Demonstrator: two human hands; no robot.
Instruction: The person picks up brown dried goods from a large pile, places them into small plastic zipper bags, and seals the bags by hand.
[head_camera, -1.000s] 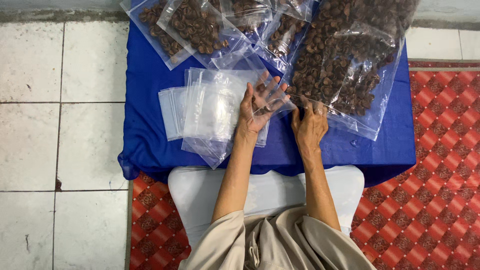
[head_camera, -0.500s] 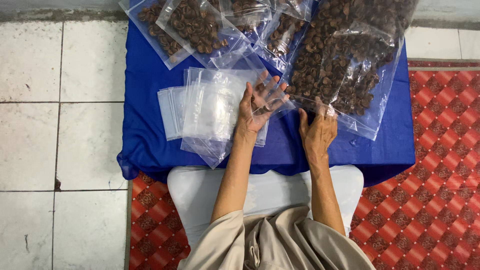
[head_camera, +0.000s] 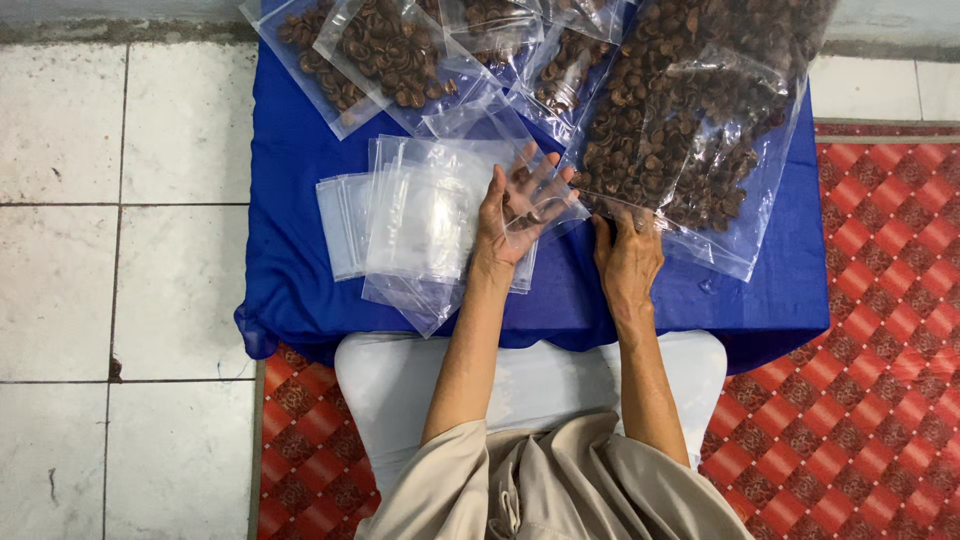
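The left hand (head_camera: 520, 215) lies with fingers spread inside or under a clear small bag (head_camera: 545, 200), palm up, holding it open. The right hand (head_camera: 628, 255) is flat, fingertips reaching into the mouth of the big bag of brown shells (head_camera: 690, 130) just ahead of it.

Judging by this, about 4 filled bags (head_camera: 390, 50) lie beyond the left hand; a stack of empty bags (head_camera: 410, 225) beside it remains.

The blue cloth (head_camera: 300, 270) drops off near both wrists; bare cloth lies outside the right hand.
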